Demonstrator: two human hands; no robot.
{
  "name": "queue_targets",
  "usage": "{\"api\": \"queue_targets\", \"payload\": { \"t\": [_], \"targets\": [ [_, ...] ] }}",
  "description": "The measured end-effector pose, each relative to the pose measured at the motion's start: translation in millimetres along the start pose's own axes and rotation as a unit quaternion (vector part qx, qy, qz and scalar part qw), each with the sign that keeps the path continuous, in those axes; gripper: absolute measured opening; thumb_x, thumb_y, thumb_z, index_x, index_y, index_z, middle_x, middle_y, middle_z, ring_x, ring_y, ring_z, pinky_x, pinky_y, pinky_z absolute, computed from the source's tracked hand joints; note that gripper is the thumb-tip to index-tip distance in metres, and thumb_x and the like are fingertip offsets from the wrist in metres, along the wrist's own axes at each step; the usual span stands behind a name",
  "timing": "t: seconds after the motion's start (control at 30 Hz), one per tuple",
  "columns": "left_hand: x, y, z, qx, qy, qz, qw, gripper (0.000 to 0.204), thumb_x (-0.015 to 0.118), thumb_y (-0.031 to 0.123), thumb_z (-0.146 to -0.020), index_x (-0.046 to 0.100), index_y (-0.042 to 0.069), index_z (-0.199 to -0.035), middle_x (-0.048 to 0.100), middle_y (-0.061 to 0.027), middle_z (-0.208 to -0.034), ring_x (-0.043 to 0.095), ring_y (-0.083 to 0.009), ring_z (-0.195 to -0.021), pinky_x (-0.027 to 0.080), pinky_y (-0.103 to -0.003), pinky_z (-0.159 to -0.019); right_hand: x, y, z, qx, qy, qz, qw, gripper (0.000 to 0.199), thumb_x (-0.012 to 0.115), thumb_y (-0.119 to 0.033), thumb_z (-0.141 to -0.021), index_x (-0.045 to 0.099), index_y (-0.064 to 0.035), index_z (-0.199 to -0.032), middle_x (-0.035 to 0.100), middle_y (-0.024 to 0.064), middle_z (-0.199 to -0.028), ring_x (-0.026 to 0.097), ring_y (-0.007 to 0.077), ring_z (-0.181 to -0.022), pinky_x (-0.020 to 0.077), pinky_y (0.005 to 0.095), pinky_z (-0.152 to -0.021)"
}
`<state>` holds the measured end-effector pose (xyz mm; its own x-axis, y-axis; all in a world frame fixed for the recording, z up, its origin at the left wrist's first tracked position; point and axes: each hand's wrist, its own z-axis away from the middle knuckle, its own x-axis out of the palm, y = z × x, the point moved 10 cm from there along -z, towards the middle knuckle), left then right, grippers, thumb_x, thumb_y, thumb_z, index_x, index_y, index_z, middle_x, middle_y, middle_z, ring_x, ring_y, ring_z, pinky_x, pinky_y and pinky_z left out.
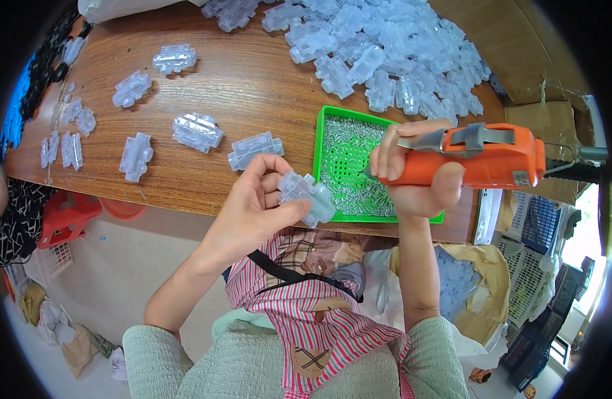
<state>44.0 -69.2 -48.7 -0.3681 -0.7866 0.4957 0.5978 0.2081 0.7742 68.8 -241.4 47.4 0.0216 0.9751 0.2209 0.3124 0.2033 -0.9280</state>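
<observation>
My left hand [249,209] pinches a clear plastic housing [307,198] just off the table's near edge. In my right hand [412,176] is an orange power screwdriver [475,159] with a metal lever, its tip pointing left over the screw tray. That green tray [319,149] holds many small silver screws [349,136]. Close to my left hand, another clear housing [256,150] lies on the wood. More single housings, such as one clear piece [197,132], are spread over the table's left half.
A big heap of clear housings [386,53] covers the far right of the wooden table [253,80]. Cardboard boxes [545,133] stand at the right. Below are an open bag of clear parts [459,279] and a red stool [70,216]. Black and blue items line the far left.
</observation>
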Motion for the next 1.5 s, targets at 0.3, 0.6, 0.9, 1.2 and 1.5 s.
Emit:
{"api": "queue_targets", "payload": {
  "t": [0.3,0.6,0.9,1.2,1.5],
  "targets": [
    [-6,-8,-2,-0.015,0.021,0.046,0.999,0.039,0.067,-0.004,-0.084,0.040,0.002,-0.113,0.054,-0.0079,-0.109,0.063,-0.0111,-0.094,0.053,-0.023,-0.080,-7,20,4,0.013,0.036,0.011,0.999,0.068,0.057,-0.067,-0.083,0.053,-0.0012,-0.100,0.044,0.0037,-0.057,0.044,0.0146,-0.054,0.0393,0.0294,-0.046],
    [-3,-6,-1,-0.037,0.027,-0.011,0.999,0.039,0.068,0.001,-0.085,0.048,-0.001,-0.119,0.056,-0.0074,-0.108,0.063,-0.0087,-0.092,0.052,-0.021,-0.078,-3,21,6,0.010,0.021,0.003,1.000,0.065,0.058,-0.066,-0.083,0.052,-0.0028,-0.099,0.045,0.0039,-0.058,0.044,0.0144,-0.054,0.0388,0.0287,-0.046],
    [-4,-7,-2,-0.017,0.032,-0.006,0.999,0.039,0.069,0.001,-0.084,0.048,-0.001,-0.117,0.055,-0.0062,-0.106,0.061,-0.0078,-0.090,0.051,-0.021,-0.078,-2,20,7,0.000,0.020,0.008,1.000,0.065,0.059,-0.064,-0.083,0.052,-0.0024,-0.103,0.046,0.0038,-0.059,0.045,0.0150,-0.054,0.0397,0.0298,-0.047],
    [-3,-7,-3,-0.010,0.022,-0.016,1.000,0.038,0.068,0.003,-0.085,0.048,-0.001,-0.116,0.055,-0.0065,-0.107,0.061,-0.0090,-0.091,0.052,-0.022,-0.079,49,-61,7,-0.081,-0.144,-0.135,0.977,0.074,0.054,-0.070,-0.084,0.048,-0.0021,-0.113,0.050,0.0034,-0.063,0.049,0.0158,-0.058,0.0443,0.0289,-0.049],
    [2,-6,-2,-0.032,0.022,-0.002,0.999,0.037,0.069,0.001,-0.084,0.048,-0.001,-0.115,0.056,-0.0065,-0.103,0.061,-0.0091,-0.090,0.053,-0.023,-0.078,55,-40,11,0.000,-0.101,-0.128,0.987,0.042,0.067,-0.036,-0.085,0.061,-0.0014,-0.107,0.056,0.0071,-0.064,0.051,0.0170,-0.060,0.0415,0.0292,-0.052]
  ]
}}
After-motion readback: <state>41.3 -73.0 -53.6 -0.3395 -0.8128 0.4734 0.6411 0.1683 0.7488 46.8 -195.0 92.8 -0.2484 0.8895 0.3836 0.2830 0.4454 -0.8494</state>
